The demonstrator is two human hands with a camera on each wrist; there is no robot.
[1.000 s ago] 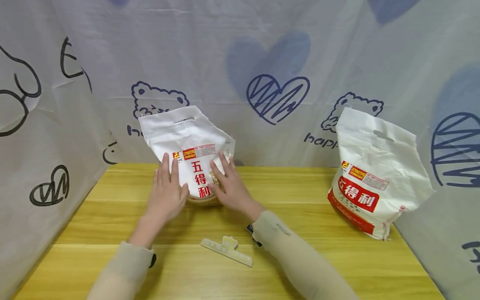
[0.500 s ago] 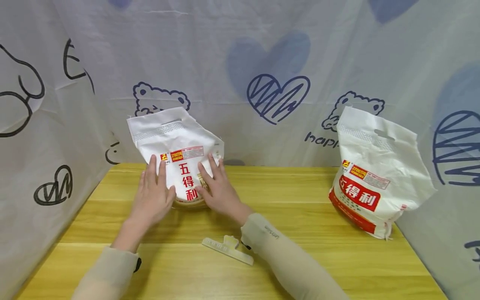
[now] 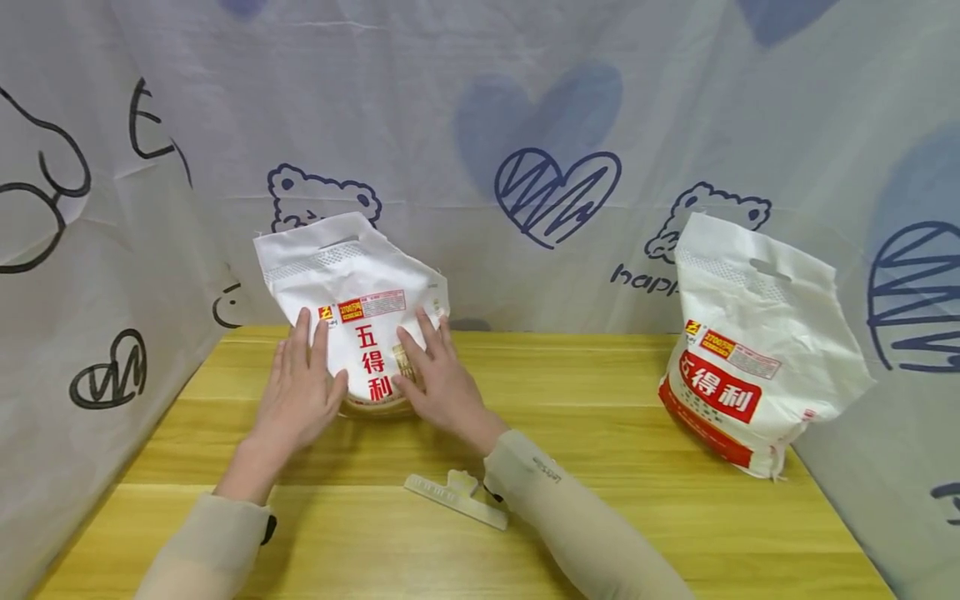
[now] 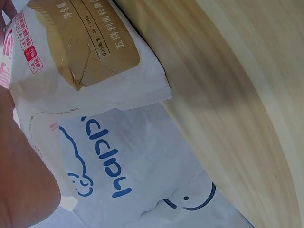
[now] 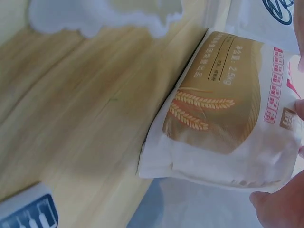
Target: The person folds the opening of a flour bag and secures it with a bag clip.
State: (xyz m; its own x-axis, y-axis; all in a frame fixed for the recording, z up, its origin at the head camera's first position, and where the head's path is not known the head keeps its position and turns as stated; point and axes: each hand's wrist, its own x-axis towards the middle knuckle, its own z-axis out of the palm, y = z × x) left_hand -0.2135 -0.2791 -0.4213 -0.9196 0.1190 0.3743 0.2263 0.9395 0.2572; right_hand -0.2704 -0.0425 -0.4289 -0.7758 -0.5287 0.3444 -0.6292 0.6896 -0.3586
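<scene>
In the left half of the head view, a plump white bag with a red column of characters and a cut-out handle point(image 3: 333, 262) stands leaning on the yellow wood-grain table point(image 3: 637, 533), between a person's two hands. The left hand point(image 3: 296, 400) lies along its left side and the right hand point(image 3: 447, 387) along its right, fingers extended, spread and pointing up the frame, resting on it without curling round it. The red characters show between the two thumbs; the slanting top with its handle rises above all the fingertips. In the right wrist view, the bag's gold-brown panel printed with wheat ears point(image 5: 209, 97) lies left of the fingers. A translucent plastic clip with a long straight bar point(image 3: 456, 500) rests at lower centre, near the right sleeve point(image 3: 577, 508). A second white bag with red bands point(image 3: 757, 333) stands well apart at the right.
</scene>
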